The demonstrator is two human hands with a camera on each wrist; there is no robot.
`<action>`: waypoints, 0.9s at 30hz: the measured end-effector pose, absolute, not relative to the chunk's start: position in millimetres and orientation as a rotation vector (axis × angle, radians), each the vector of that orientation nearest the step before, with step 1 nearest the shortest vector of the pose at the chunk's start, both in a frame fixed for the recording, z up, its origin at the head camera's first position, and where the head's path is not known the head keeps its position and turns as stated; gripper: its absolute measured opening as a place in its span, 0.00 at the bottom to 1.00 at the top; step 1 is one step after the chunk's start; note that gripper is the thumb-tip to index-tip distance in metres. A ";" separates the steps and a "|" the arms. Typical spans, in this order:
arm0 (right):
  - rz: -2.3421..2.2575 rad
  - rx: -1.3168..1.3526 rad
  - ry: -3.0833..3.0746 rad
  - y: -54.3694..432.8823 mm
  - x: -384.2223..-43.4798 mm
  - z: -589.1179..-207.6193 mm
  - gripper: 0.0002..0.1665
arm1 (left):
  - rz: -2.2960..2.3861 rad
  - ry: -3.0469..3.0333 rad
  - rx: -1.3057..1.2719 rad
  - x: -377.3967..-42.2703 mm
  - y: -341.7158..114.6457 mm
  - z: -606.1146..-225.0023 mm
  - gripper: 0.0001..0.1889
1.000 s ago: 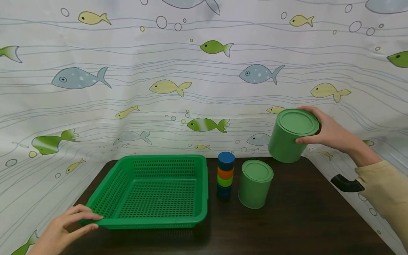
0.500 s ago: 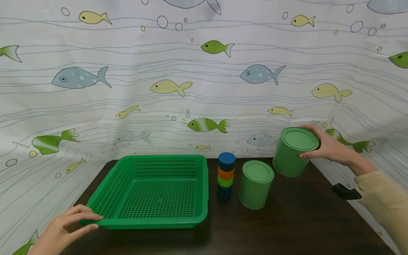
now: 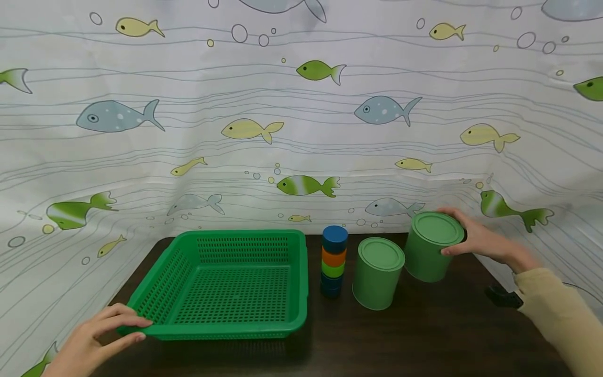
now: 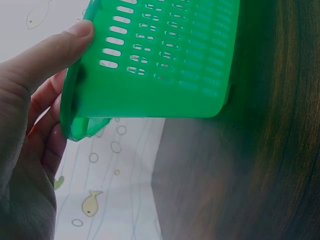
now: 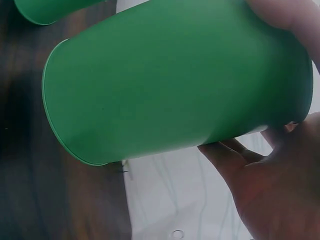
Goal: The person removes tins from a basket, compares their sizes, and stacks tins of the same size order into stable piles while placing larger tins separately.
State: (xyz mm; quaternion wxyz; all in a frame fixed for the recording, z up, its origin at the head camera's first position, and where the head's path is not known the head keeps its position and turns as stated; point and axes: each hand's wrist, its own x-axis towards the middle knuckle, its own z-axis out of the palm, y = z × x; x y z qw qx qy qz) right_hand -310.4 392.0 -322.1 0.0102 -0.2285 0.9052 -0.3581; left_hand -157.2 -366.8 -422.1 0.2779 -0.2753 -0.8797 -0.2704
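Observation:
On the right, my right hand point(image 3: 464, 238) grips a green can point(image 3: 427, 254) near its top, thumb on the near side and fingers round the back. The can stands upright or nearly so over the back right of the table; whether its base touches the wood I cannot tell. In the right wrist view the same can point(image 5: 170, 85) fills most of the picture. My left hand point(image 3: 101, 335) pinches the near left corner of a green plastic basket point(image 3: 216, 329) by the rim. The left wrist view has the thumb point(image 4: 75, 37) on one side of that rim, fingers on the other.
A second green can point(image 3: 377, 283) stands just left of the held one. Beside it rises a stack of blue, orange and lime round pieces point(image 3: 333, 259). A fish-patterned curtain point(image 3: 301, 125) hangs behind the dark wooden table point(image 3: 377, 345).
My right hand has lowered the can from above the back of the table to beside the second can. The left hand and basket have stayed put.

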 end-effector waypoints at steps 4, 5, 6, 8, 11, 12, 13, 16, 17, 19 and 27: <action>-1.143 -0.720 2.788 394.2 -311.3 -334.9 0.54 | -0.737 -2.367 -0.727 -156.3 -366.4 -422.4 0.27; -1.140 -0.719 2.783 394.4 -311.2 -338.1 0.54 | -0.727 -2.370 -0.721 -156.1 -366.5 -422.0 0.27; -1.146 -0.724 2.767 394.4 -311.2 -341.1 0.53 | -0.717 -2.371 -0.717 -155.9 -366.6 -421.8 0.28; -1.164 -0.732 2.743 394.5 -310.6 -346.5 0.53 | -0.714 -2.367 -0.722 -155.6 -366.6 -421.7 0.28; -1.193 -0.736 2.719 394.0 -309.2 -353.1 0.53 | -0.724 -2.365 -0.733 -155.5 -366.4 -421.6 0.28; -1.203 -0.743 2.710 394.0 -308.9 -354.9 0.52 | -0.733 -2.365 -0.736 -155.5 -366.1 -421.6 0.28; -1.208 -0.745 2.707 394.2 -308.4 -356.3 0.52 | -0.741 -2.366 -0.737 -155.6 -365.7 -421.3 0.28; -1.218 -0.755 2.692 394.7 -306.8 -360.4 0.52 | -0.735 -2.380 -0.712 -155.4 -364.6 -419.7 0.27; -1.221 -0.765 2.682 395.2 -306.5 -361.7 0.52 | -0.734 -2.386 -0.699 -155.2 -364.2 -419.1 0.27; -1.226 -0.787 2.670 395.3 -305.5 -363.7 0.52 | -0.734 -2.395 -0.684 -154.6 -363.4 -418.2 0.26; -1.266 -0.818 2.580 394.7 -301.9 -367.1 0.52 | -0.749 -2.399 -0.689 -153.8 -363.2 -418.5 0.25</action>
